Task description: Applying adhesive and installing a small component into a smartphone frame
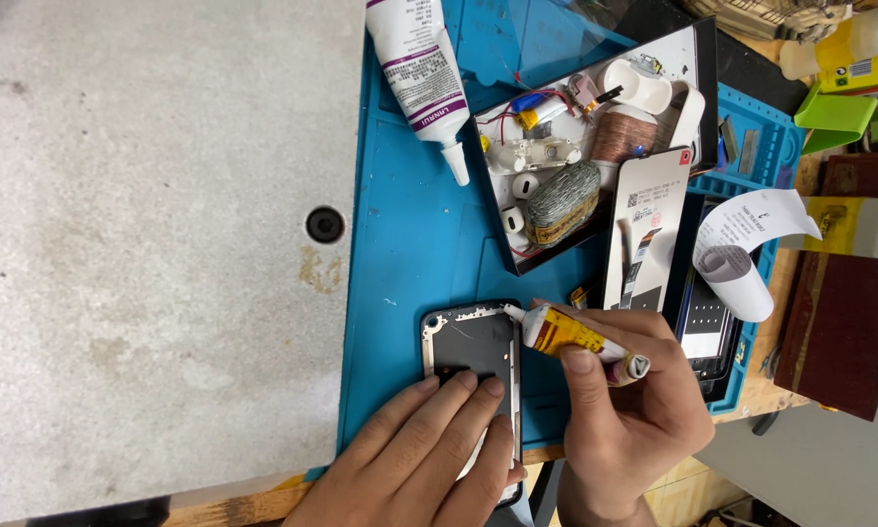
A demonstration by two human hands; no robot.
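- Left hand (429,454): fingers flat, close together, pressing phone frame (470,356) onto blue mat (409,244) near its front edge.
- Right hand (629,390) pinches yellow glue tube (571,335), nozzle at frame's right rim.
- Bare mat left of frame; parts tray (595,127) crowds behind.
- Frame's lower end hidden under fingers.

Showing on the bench: two hands, left (429,449) and right (624,400); two glue tubes, one small yellow (568,335), one large white (421,73); one opened phone frame (470,344); one blue mat (409,244).
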